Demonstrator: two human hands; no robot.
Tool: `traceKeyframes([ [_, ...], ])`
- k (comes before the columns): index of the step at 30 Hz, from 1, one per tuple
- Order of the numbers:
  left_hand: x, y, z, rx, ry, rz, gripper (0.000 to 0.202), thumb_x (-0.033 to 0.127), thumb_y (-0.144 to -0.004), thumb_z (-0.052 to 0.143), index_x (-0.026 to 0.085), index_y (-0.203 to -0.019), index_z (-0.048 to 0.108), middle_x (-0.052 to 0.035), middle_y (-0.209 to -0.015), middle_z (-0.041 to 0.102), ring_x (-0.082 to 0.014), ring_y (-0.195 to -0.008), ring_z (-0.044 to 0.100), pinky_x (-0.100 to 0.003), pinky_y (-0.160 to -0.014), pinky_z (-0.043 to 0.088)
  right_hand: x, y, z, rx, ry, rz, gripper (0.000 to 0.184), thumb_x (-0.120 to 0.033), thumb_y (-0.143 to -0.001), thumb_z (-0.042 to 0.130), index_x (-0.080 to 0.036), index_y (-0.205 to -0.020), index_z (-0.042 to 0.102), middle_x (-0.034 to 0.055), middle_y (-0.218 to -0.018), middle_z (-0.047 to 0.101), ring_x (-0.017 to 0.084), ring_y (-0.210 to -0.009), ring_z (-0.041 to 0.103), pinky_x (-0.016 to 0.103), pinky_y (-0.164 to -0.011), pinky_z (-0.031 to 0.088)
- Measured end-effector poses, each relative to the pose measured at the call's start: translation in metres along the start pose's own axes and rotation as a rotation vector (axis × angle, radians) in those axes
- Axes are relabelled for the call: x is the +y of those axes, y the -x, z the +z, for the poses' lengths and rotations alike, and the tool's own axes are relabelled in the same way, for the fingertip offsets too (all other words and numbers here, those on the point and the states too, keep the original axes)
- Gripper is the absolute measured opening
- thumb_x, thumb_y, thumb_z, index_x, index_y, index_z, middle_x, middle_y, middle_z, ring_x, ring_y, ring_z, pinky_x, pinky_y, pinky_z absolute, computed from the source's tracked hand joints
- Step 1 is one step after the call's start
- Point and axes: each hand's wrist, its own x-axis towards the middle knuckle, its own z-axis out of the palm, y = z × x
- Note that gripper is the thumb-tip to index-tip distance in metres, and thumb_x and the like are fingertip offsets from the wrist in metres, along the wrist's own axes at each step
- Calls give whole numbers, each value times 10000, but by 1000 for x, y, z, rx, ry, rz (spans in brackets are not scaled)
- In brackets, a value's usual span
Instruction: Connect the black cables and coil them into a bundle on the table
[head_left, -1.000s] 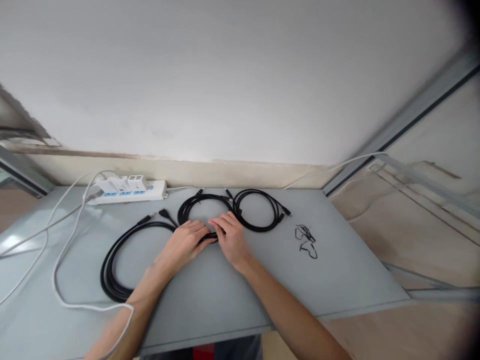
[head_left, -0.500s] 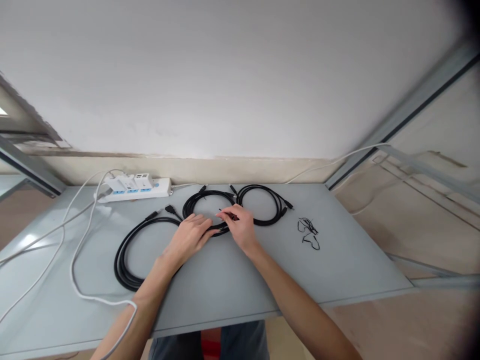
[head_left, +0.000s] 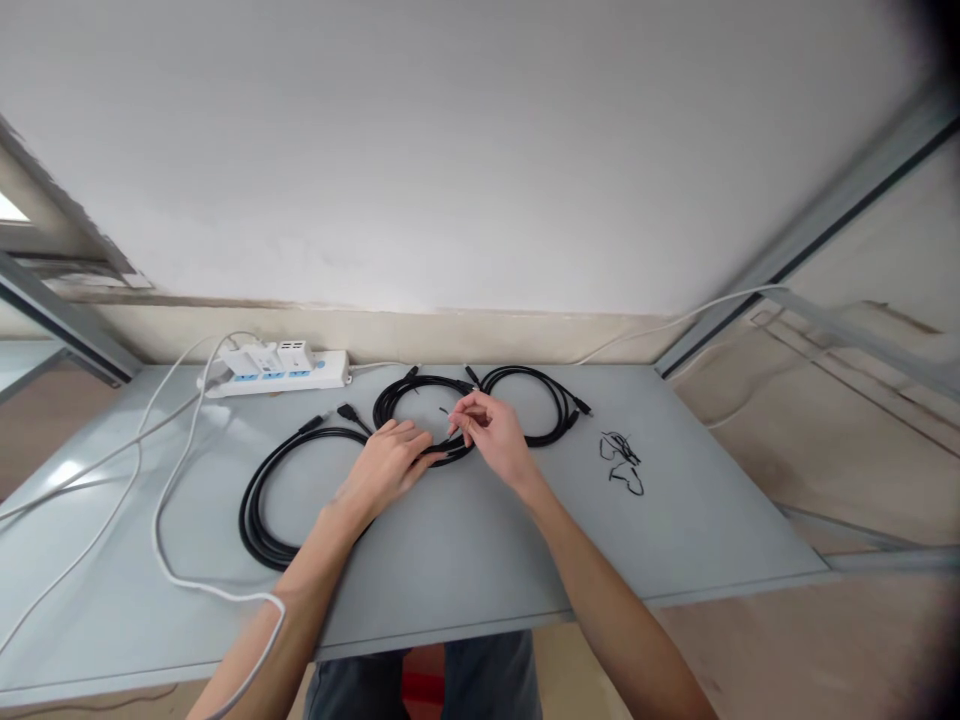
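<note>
A black cable coil (head_left: 382,400) lies in the middle of the grey table. My left hand (head_left: 390,462) is closed over its near side, the thumb along the cable. At the right part of the same coil, my right hand (head_left: 493,432) pinches a short thin black twist tie, whose end sticks up beside the fingertips. My fingers hide where the tie meets the cable. Another black cable coil (head_left: 251,510) lies to the left, partly under my left forearm. A third coil (head_left: 564,395) lies to the right, behind my right hand.
Several loose black twist ties (head_left: 622,462) lie on the table (head_left: 720,520) at the right. A white power strip (head_left: 330,372) with plugged-in adapters stands at the back left. A white cord (head_left: 159,530) runs forward and crosses my left forearm. Metal frame posts flank the table.
My right hand has shifted slightly, its fingers rearranged around the twist tie. My left hand keeps its grip on the middle coil. The whole view has moved a little.
</note>
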Motion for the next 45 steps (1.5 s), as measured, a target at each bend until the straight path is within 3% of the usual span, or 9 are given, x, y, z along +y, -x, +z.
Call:
traceKeyframes([
  [8,1,0,-2,-12,-38,10,389,431,-1093,422,198,-848,616,-55,-798,677,-219,-800,589,-364,-757,386,8,1,0,-47,299,-50,306,-473,-892,766,-203,-751,737,7,-692,701,140,-592,563,282,-584,437],
  [13,-1,1,0,12,-67,4,370,411,-1089,429,205,-843,613,-59,-790,659,-228,-807,577,-368,-759,384,9,2,0,-190,518,-148,426,-413,-1024,609,-189,-671,690,-4,-673,581,133,-616,520,291,-643,450],
  [17,-4,2,-1,65,-43,-39,376,415,-1089,425,214,-814,584,-41,-752,620,-226,-811,566,-359,-773,381,5,4,-10,-310,562,-260,103,-212,-952,668,-201,-1009,752,35,-965,600,180,-948,615,326,-885,538],
  [20,-5,2,0,72,-28,-44,367,408,-1092,422,215,-820,574,-34,-750,619,-226,-819,566,-357,-771,371,3,5,-14,-412,597,-302,382,-71,-834,701,-230,-1182,701,37,-1062,568,193,-1048,586,351,-977,538],
  [23,-5,1,1,84,-35,-53,366,412,-1093,419,215,-826,574,-32,-760,629,-228,-823,567,-358,-770,367,3,7,-5,-347,734,-318,317,-48,-828,703,-207,-1100,668,58,-1080,554,222,-1048,552,378,-951,537],
  [27,-5,1,1,115,-41,-87,383,427,-1091,418,215,-815,579,-35,-765,611,-227,-810,565,-360,-771,378,5,10,10,-213,946,-414,105,-85,-966,581,-174,-981,635,98,-1072,551,241,-1007,531,383,-886,506],
  [34,-5,0,1,110,-17,-110,384,430,-1077,448,212,-794,588,-38,-756,601,-227,-791,571,-359,-770,391,8,9,6,-183,1010,-537,223,-115,-1038,503,-179,-938,692,57,-949,547,183,-901,536,271,-733,453],
  [40,-6,0,3,89,28,-118,355,419,-1078,446,202,-872,637,-45,-782,623,-225,-812,596,-360,-794,399,22,9,3,-173,1101,-617,276,-167,-1080,451,-199,-1108,723,55,-938,596,168,-887,552,235,-650,417],
  [45,-12,-1,9,61,70,-148,341,405,-1080,434,209,-893,641,-48,-816,635,-218,-824,620,-345,-809,414,31,1,-12,-285,1082,-738,367,-176,-1103,360,-177,-1157,723,100,-980,678,163,-840,613,249,-643,455],
])
